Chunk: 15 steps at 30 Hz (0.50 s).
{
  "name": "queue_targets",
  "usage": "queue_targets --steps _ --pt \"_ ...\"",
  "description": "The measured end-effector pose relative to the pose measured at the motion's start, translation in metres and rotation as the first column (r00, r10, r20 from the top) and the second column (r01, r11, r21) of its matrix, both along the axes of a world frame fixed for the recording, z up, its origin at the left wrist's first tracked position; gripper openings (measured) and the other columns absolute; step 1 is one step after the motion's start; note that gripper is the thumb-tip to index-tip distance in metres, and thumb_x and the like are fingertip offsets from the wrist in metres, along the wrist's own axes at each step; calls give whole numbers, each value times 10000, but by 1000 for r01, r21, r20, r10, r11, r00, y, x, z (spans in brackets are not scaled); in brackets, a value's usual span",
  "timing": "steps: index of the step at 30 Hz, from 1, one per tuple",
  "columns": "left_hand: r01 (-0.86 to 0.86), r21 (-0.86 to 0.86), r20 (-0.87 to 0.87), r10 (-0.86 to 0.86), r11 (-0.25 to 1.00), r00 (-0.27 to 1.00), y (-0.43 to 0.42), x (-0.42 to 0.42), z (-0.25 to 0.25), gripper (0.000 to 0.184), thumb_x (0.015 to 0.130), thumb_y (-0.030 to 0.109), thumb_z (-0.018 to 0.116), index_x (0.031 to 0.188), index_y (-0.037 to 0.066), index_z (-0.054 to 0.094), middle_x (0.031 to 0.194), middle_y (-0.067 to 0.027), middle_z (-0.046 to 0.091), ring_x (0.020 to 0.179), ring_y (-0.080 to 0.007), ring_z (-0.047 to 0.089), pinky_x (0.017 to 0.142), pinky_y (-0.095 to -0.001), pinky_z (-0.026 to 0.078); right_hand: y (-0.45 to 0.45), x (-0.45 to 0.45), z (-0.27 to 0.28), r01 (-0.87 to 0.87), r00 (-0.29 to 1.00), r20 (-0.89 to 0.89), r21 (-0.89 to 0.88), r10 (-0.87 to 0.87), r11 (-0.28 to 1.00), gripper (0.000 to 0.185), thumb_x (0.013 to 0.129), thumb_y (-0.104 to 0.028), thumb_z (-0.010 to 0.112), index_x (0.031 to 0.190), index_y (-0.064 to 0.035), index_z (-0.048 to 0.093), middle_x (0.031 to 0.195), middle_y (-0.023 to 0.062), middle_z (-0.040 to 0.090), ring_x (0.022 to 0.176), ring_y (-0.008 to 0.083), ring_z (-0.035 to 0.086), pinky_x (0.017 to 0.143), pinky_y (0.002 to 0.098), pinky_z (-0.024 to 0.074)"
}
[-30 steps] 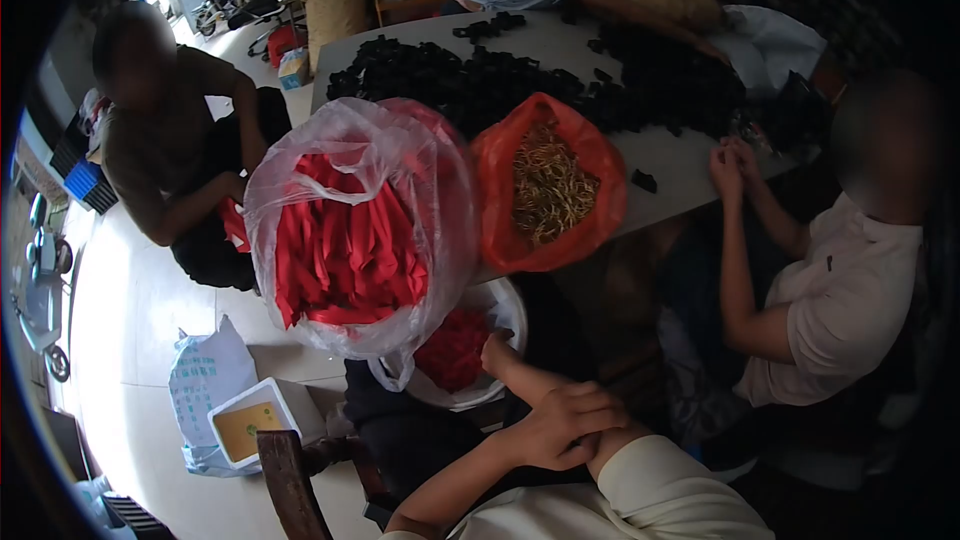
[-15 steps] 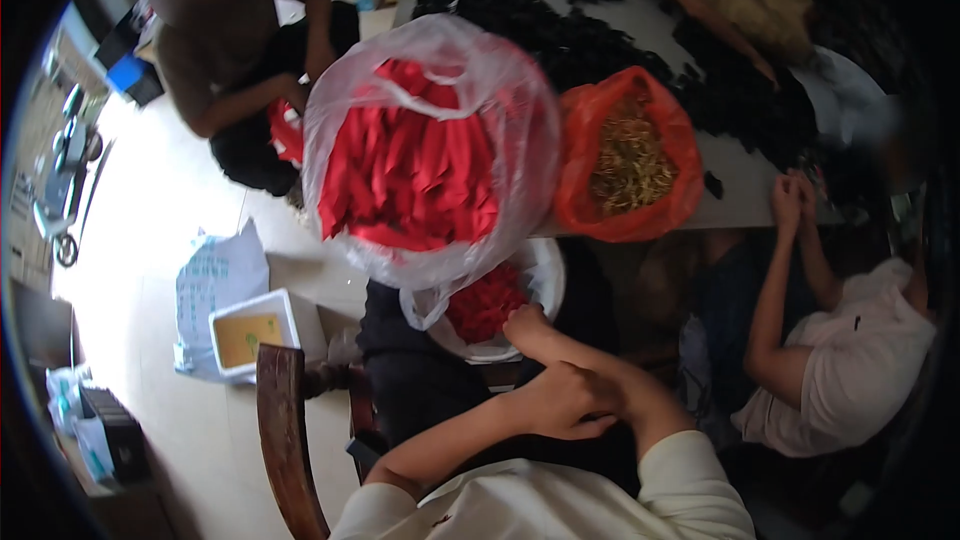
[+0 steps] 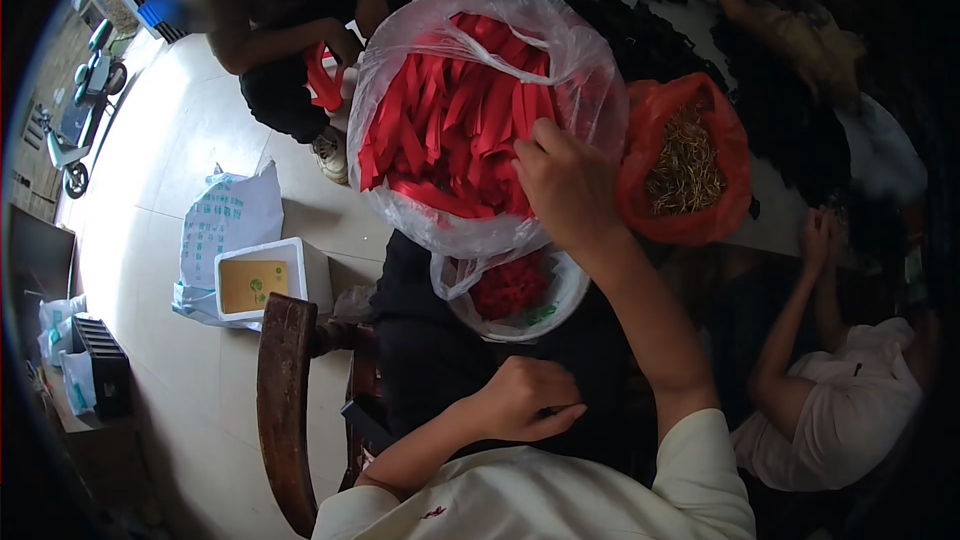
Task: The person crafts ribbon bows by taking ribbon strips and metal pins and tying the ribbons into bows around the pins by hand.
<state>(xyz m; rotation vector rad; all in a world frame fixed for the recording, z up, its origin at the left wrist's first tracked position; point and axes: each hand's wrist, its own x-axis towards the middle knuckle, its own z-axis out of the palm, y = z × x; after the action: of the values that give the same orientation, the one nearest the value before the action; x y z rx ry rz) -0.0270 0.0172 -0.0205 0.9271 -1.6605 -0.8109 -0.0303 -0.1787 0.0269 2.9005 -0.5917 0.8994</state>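
Observation:
My right hand [image 3: 560, 175] is at the right side of a clear plastic bag [image 3: 590, 70] full of red ribbon strips [image 3: 440, 120]. Its fingers are bent together on the strips; whether one is pinched is too small to tell. My left hand [image 3: 528, 398] rests near my lap, fingers curled, with nothing visible in it. Below the bag, a white bucket [image 3: 575, 290] between my knees holds more red pieces [image 3: 508, 285]. An orange-red bag [image 3: 735, 130] of gold-coloured metal pieces [image 3: 685, 165] stands to the right of my right hand.
Black pieces [image 3: 640, 40] lie heaped on the table [image 3: 700, 15]. Co-workers sit at the upper left, upper right and right, the left one holding red ribbon. A white foam box [image 3: 318, 275] stands on the floor beside a wooden chair back [image 3: 285, 400].
My right hand has moved up from the bucket to the red strips in the clear bag. My left hand has come off my right forearm. The camera view has shifted.

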Motion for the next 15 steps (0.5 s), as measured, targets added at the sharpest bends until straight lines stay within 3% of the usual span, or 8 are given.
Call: queue_targets --steps 4,6,7,8,11,12,15 --pt "-162 74 -32 165 984 986 7 29 -7 148 760 98 613 631 34 582 556 -97 504 501 -250 523 472 -335 409 12 -14 6 -98 994 -61 -191 87 977 53 645 -95 562 645 -79 512 698 30 446 658 184 525 542 312 421" --pt "-266 454 -348 444 850 826 9 41 -7 395 928 207 448 621 4 593 534 -59 551 461 -138 526 458 -267 408 36 -33 15 -239 963 -185 -237 198 942 62 640 -119 564 637 -96 506 675 13 421 658 165 504 527 285 389" --pt "-320 547 -334 552 774 764 5 50 -7 504 970 252 356 597 4 587 517 -38 548 461 -104 522 467 -243 425 49 -44 18 -306 936 -245 -208 254 929 60 647 -124 566 644 -101 510 667 8 416 646 155 493 519 271 373" --pt "-273 578 -324 523 769 788 0 62 -7 409 961 222 405 674 1 595 556 -19 549 509 -81 533 495 -209 424 60 -53 19 -370 902 -301 -174 308 913 58 653 -129 567 650 -106 514 660 4 411 635 145 482 512 258 358" --pt "-332 513 -365 551 792 751 -26 53 2 346 945 261 447 756 5 583 599 7 541 492 -47 469 458 -175 344 75 -74 14 -499 841 -351 -210 411 841 65 663 -138 577 684 -100 529 661 5 425 608 135 476 504 252 363" --pt "-173 559 -506 499 811 704 -27 55 5 161 894 155 542 820 13 555 643 25 530 512 -33 442 467 -167 328 74 -76 14 -498 854 -280 -188 439 847 69 665 -136 580 694 -96 532 671 6 440 604 130 480 502 246 366" --pt "17 597 -611 442 802 657 -25 58 0 178 894 181 558 806 26 574 620 29 526 531 -21 446 468 -166 311 72 -82 12 -490 870 -128 -126 476 863 87 669 -134 590 719 -87 538 704 10 484 597 119 493 493 233 376"
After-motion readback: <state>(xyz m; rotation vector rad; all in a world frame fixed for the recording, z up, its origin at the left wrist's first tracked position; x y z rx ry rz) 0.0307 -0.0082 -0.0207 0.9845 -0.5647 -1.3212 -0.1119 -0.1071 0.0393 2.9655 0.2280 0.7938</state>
